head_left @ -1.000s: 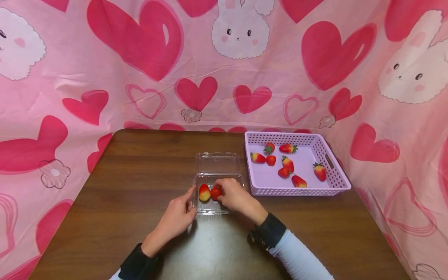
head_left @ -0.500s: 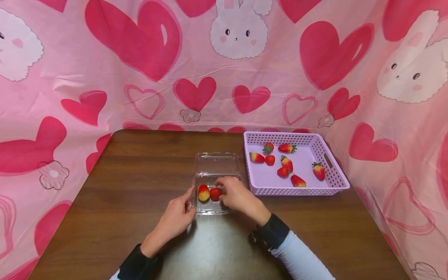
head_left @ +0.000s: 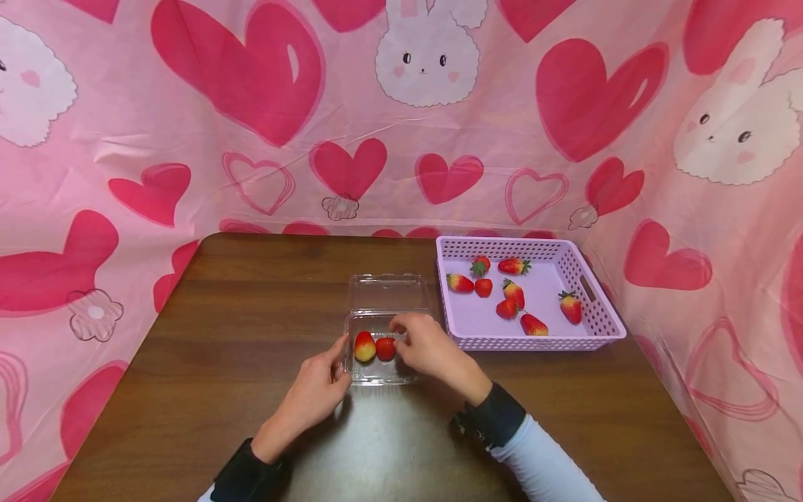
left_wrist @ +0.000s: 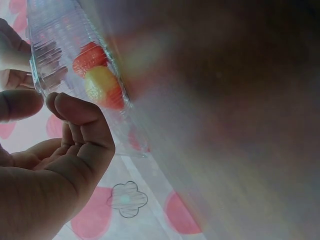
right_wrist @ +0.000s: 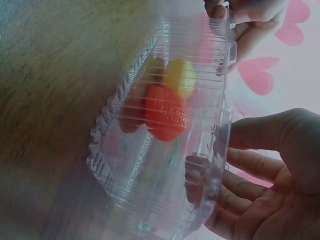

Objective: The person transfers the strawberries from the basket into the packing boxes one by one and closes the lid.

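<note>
A clear plastic clamshell container (head_left: pixel 379 375) lies with its lid folded back. Two strawberries sit side by side in its base: a red-and-yellow one (head_left: pixel 364 346) at left and a redder one (head_left: pixel 385 348) beside it. My left hand (head_left: pixel 316 383) holds the container's left edge, index finger along the wall and thumb by the front corner; the left wrist view puts thumb and finger at the rim. Over the container's right side is my right hand (head_left: pixel 429 348), its fingers loosely bent and holding nothing. From the right wrist, the right hand (right_wrist: pixel 270 170) appears just past the rim.
To the right of the container stands a lilac perforated basket (head_left: pixel 533 344) with several more strawberries (head_left: pixel 513 293) spread over its floor. The brown wooden table (head_left: pixel 270 300) backs onto a pink heart-and-rabbit cloth (head_left: pixel 351 90), which also hangs along both sides.
My right hand has let go of the redder strawberry and drawn back slightly to the right. The strawberry stays beside the other one. My left hand keeps its place on the container.
</note>
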Available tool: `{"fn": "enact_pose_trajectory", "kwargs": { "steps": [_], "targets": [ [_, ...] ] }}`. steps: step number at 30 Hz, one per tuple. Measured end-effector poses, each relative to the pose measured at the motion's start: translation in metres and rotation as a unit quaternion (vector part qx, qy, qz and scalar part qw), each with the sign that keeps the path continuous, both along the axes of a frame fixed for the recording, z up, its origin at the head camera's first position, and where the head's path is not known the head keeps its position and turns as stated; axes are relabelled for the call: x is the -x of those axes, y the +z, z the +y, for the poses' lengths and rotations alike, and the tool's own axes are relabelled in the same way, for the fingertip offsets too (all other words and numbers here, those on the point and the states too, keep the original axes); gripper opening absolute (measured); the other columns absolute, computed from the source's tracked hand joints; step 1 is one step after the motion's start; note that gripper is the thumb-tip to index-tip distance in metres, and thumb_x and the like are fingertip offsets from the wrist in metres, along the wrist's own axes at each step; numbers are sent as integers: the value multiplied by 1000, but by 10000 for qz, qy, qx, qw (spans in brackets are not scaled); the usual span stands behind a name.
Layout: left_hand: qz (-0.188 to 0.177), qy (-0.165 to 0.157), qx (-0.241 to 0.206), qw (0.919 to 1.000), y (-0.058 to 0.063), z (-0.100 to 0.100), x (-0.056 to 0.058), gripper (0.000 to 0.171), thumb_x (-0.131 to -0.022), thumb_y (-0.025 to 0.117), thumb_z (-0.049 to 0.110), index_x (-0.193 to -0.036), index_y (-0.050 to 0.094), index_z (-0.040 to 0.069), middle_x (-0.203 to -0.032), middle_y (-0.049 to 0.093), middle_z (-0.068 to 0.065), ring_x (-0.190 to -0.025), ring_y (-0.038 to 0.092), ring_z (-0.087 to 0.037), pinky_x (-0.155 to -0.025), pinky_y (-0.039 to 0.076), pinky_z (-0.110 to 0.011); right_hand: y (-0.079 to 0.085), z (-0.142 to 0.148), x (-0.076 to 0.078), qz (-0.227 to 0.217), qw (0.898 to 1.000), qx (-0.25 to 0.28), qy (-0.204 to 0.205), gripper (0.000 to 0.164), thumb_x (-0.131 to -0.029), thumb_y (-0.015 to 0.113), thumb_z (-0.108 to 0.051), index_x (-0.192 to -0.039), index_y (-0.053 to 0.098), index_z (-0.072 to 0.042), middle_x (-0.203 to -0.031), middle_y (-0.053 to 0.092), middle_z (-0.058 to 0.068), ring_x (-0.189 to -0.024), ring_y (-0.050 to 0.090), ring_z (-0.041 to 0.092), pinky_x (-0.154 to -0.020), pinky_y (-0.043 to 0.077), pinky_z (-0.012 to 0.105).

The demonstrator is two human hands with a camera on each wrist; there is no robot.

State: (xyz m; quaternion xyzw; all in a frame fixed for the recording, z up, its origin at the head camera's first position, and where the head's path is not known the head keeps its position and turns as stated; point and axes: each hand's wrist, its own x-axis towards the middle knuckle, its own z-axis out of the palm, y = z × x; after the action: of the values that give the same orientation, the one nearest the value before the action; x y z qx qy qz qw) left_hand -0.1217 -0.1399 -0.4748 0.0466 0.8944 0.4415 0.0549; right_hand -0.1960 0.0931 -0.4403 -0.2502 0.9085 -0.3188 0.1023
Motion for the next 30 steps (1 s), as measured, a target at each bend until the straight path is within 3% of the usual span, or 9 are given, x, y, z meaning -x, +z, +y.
{"fn": "enact_pose_trajectory", "kwargs": {
  "steps": [9,15,23,30],
  "targets": [
    [44,5,-26,10000,0,0,0,69,-92,68,3,-158,46,1,-72,50,-1,-61,47,-18,-51,40,-27,6,6,1,184,9998,94,-70,26,-93,75,-4,-119,74,-2,-109,73,13,-78,61,18,-70,56,31],
    [-23,14,-38,10000,-1,0,0,70,-93,69,3,-158,45,1,-72,51,-2,-61,47,-18,-52,42,-27,12,14,0,67,9995,236,-213,28,-93,75,-3,-122,73,-2,-110,72,11,-84,64,19,-74,58,32],
    [-116,5,-91,9999,0,0,0,71,-93,69,3,-160,43,2,-71,51,-2,-61,48,-19,-53,43,-27,14,23,-1,253,9987,186,-399,26,-92,77,-4,-118,73,-1,-107,72,10,-83,65,18,-75,58,35],
    [-126,-15,-105,9999,0,-1,0,72,-93,69,3,-160,43,3,-72,51,-3,-62,48,-19,-53,43,-27,18,34,-1,21,9979,311,-573,28,-92,78,-5,-119,73,-2,-105,71,8,-82,65,17,-69,58,30]
  ]
}}
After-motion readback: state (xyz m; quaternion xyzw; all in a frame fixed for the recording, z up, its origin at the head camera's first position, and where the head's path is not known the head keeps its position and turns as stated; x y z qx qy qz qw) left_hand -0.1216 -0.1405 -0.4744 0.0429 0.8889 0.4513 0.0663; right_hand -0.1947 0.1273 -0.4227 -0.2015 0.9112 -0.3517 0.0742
